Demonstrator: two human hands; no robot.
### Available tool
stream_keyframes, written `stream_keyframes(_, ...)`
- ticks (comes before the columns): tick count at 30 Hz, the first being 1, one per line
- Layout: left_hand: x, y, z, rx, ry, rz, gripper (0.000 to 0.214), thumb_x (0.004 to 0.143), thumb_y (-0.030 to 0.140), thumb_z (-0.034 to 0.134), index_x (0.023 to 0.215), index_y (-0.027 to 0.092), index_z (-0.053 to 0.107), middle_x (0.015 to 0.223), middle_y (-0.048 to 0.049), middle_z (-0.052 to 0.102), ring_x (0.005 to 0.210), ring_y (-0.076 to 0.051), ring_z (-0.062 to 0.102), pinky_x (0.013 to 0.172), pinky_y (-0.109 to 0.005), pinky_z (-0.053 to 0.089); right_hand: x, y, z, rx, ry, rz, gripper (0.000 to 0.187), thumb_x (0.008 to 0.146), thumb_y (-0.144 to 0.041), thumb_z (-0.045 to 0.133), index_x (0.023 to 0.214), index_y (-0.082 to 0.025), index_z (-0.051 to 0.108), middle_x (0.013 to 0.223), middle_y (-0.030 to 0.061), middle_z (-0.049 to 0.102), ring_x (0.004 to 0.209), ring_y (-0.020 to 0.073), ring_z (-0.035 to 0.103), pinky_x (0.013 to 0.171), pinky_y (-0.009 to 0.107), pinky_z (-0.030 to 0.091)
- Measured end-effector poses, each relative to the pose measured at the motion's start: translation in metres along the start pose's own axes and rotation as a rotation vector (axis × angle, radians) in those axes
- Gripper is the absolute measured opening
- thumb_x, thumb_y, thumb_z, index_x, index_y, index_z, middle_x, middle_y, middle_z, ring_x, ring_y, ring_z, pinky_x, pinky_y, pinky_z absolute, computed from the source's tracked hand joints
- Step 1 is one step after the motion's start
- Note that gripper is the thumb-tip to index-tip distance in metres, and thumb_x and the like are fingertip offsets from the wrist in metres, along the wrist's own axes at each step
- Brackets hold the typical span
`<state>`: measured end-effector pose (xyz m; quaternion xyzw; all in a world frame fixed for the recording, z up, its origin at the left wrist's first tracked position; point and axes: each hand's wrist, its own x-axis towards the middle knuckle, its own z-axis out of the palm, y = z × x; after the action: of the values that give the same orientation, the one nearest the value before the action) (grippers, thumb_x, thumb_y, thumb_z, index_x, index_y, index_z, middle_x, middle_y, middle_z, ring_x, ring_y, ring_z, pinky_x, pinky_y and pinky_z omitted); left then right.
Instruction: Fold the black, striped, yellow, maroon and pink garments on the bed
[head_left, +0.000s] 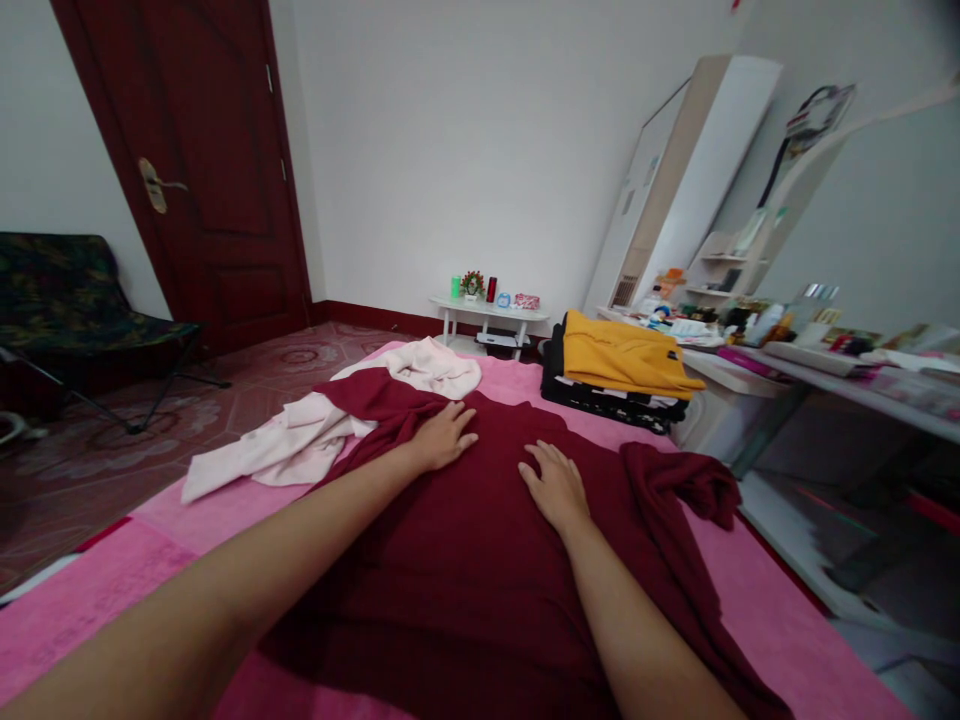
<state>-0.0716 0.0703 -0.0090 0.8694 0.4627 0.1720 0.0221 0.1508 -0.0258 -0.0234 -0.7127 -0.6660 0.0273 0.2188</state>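
Note:
A dark red garment (480,560) lies spread over a pink bed cover (97,590). My left hand (442,437) rests flat on its upper part, fingers stretched out. My right hand (553,487) lies flat on the cloth a little to the right, fingers together and extended. Neither hand holds anything. A pale pink garment (315,435) lies crumpled beyond the left hand, partly under the red one.
A folded stack with a yellow top piece (619,360) sits at the bed's far right. A cluttered desk (825,365) stands on the right. A small white table (487,310), a folding chair (67,310) and a dark red door (210,170) lie beyond.

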Motion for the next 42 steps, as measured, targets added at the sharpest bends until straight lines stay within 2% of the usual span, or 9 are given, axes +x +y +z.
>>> stream_keyframes(5,0.007,-0.042,-0.019,0.169,0.088,-0.139,0.044,0.089,0.016,0.039,0.13,0.001,0.046,0.137,-0.0229,0.044,0.131,-0.03,0.036,0.11,-0.042,0.026,0.0,0.001,0.0,0.006,0.004,-0.008,0.043,0.089,-0.037,0.043,0.128,-0.022,0.054,0.142,0.0065,0.043,0.134,0.0228,0.033,0.11,0.043,0.021)
stream_keyframes(8,0.009,-0.029,-0.013,0.177,0.111,-0.115,0.043,0.088,0.008,0.032,0.129,0.005,0.048,0.143,-0.0189,0.038,0.137,-0.029,0.027,0.112,-0.046,0.019,0.001,0.001,0.002,0.005,0.006,-0.008,0.044,0.089,-0.038,0.042,0.128,-0.022,0.053,0.143,0.0063,0.043,0.134,0.0229,0.033,0.11,0.043,0.021)
stream_keyframes(13,0.012,-0.004,0.008,0.088,-0.044,0.087,0.041,0.092,0.023,0.034,0.128,0.026,0.052,0.144,0.003,0.042,0.132,-0.012,0.038,0.11,-0.022,0.027,0.002,0.002,0.003,-0.003,0.012,-0.012,0.043,0.089,-0.039,0.043,0.127,-0.022,0.054,0.142,0.0058,0.043,0.133,0.0231,0.033,0.11,0.043,0.022)
stream_keyframes(18,0.019,-0.013,0.016,0.091,-0.063,-0.137,0.047,0.093,0.032,0.032,0.134,0.015,0.045,0.148,-0.0082,0.035,0.136,-0.022,0.031,0.11,-0.036,0.029,0.002,0.005,0.002,-0.011,-0.002,-0.005,0.044,0.089,-0.039,0.042,0.129,-0.023,0.053,0.143,0.0048,0.043,0.134,0.0225,0.032,0.11,0.043,0.022)
stream_keyframes(23,0.023,0.019,0.03,0.121,0.005,-0.296,0.045,0.091,0.02,0.029,0.129,0.007,0.05,0.142,-0.018,0.041,0.133,-0.026,0.036,0.107,-0.039,0.03,0.001,-0.003,0.004,-0.079,-0.045,-0.002,0.047,0.091,-0.04,0.037,0.134,-0.024,0.047,0.147,0.0043,0.037,0.136,0.0231,0.028,0.111,0.045,0.02)
stream_keyframes(27,0.016,0.039,0.037,0.111,-0.014,-0.239,0.057,0.092,0.047,0.03,0.139,0.017,0.04,0.149,-0.0116,0.032,0.138,-0.028,0.026,0.111,-0.046,0.022,0.0,-0.008,0.001,-0.186,-0.125,-0.01,0.053,0.093,-0.043,0.03,0.142,-0.022,0.036,0.152,0.0071,0.026,0.14,0.0275,0.019,0.11,0.053,0.015)
stream_keyframes(32,0.014,0.037,0.034,0.111,-0.051,-0.374,0.064,0.085,0.064,0.028,0.141,0.034,0.036,0.152,-0.0061,0.025,0.138,-0.038,0.02,0.101,-0.059,0.029,0.008,0.049,-0.016,-0.184,-0.215,-0.1,0.059,0.092,-0.055,0.029,0.143,-0.027,0.033,0.152,0.0039,0.025,0.141,0.0248,0.018,0.112,0.049,0.017)
stream_keyframes(36,0.016,0.04,0.032,0.138,0.045,-0.365,0.055,0.088,0.055,0.032,0.135,0.029,0.045,0.147,-0.0102,0.035,0.132,-0.038,0.03,0.097,-0.056,0.035,0.02,0.102,-0.021,-0.257,-0.023,0.02,0.056,0.094,-0.042,0.033,0.135,-0.005,0.044,0.143,0.0173,0.04,0.135,0.0248,0.032,0.112,0.038,0.021)
stream_keyframes(42,0.033,0.022,0.021,0.144,0.151,-0.288,0.044,0.091,0.036,0.04,0.133,0.022,0.041,0.14,-0.0149,0.037,0.117,-0.029,0.047,0.091,-0.039,0.044,0.034,0.104,-0.024,-0.297,0.163,0.061,0.043,0.091,-0.031,0.042,0.124,-0.004,0.052,0.119,0.0189,0.06,0.111,0.026,0.055,0.098,0.035,0.038)
